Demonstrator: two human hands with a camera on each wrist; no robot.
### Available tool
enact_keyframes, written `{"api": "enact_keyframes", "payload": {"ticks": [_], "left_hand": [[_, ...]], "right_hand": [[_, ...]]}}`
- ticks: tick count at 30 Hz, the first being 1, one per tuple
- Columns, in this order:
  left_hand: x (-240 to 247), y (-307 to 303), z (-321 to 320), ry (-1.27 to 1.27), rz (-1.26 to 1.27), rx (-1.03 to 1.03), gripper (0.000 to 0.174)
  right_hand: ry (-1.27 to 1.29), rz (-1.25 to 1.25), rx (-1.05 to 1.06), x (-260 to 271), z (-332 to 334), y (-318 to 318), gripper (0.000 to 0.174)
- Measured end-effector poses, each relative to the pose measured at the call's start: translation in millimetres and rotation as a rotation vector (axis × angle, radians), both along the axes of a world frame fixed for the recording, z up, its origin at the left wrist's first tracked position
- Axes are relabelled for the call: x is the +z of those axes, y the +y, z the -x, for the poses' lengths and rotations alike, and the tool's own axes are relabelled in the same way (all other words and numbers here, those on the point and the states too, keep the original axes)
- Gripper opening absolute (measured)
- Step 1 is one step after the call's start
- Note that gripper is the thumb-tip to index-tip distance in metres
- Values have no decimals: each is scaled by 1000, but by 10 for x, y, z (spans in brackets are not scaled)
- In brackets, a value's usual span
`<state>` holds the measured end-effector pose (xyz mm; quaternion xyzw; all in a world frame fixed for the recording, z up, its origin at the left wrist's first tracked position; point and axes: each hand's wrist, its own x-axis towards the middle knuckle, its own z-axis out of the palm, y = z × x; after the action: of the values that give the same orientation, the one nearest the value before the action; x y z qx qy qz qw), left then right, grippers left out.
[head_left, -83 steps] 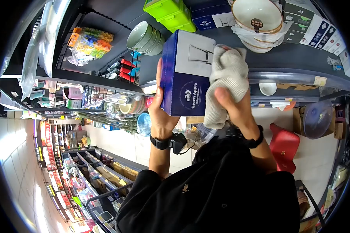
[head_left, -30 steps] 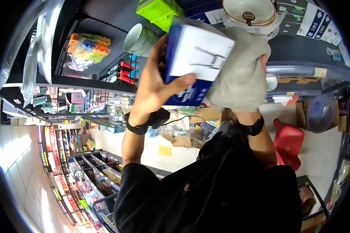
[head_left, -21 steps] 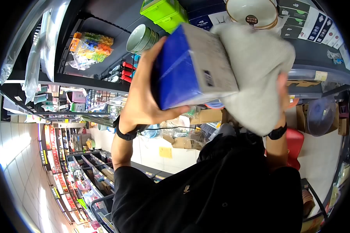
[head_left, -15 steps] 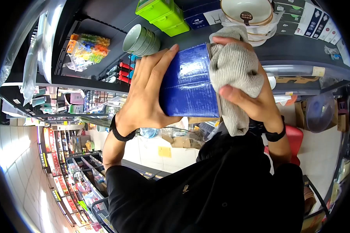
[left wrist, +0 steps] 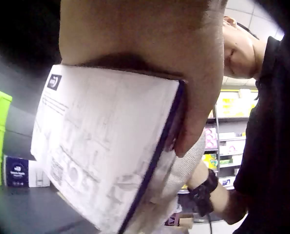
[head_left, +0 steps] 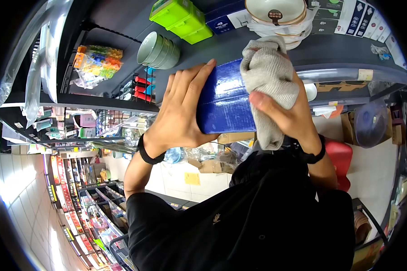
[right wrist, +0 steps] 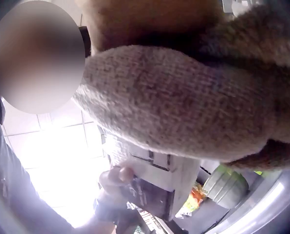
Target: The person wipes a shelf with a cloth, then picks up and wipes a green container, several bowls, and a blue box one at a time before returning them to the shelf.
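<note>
In the head view a blue box (head_left: 226, 97) is held above the shelf edge by the left hand (head_left: 178, 106), its thumb along the lower edge and its fingers over the far side. The right hand (head_left: 287, 115) grips a bunched grey cloth (head_left: 269, 74) against the box's right end. The left wrist view shows a white printed face of the box (left wrist: 106, 141) under the left hand (left wrist: 149, 39). Thick folds of the cloth (right wrist: 174, 102) fill the right wrist view, with the box (right wrist: 159, 187) beyond.
On the shelf stand green bowls (head_left: 158, 50), lime-green bins (head_left: 181, 20), stacked cream bowls (head_left: 278, 13) and several small boxes (head_left: 362, 20). A red stool (head_left: 338, 162) and a clear round basin (head_left: 370, 124) are on the floor side at right.
The box has been turned from its printed white-and-blue face to a plain blue one. The left hand has shifted from its side to over it. The cloth, spread out earlier, is bunched again.
</note>
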<state>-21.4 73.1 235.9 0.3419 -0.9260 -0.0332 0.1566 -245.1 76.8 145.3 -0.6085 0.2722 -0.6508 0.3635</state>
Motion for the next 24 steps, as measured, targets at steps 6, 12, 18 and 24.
{"api": "enact_keyframes", "payload": {"ticks": [6, 12, 18, 24], "left_hand": [[-19, -90, -88, -27, 100, -137, 113], [130, 11, -107, -127, 341, -332, 64], [115, -34, -55, -253, 338, -492, 61], [227, -222, -30, -268, 202, -449, 85]], "right_hand": [[-419, -458, 109, 38, -15, -12, 46], [-1056, -767, 890, -247, 346, -259, 41], [-147, -784, 864, 37, 302, -218, 69], [-134, -454, 766, -309, 331, -263, 52]]}}
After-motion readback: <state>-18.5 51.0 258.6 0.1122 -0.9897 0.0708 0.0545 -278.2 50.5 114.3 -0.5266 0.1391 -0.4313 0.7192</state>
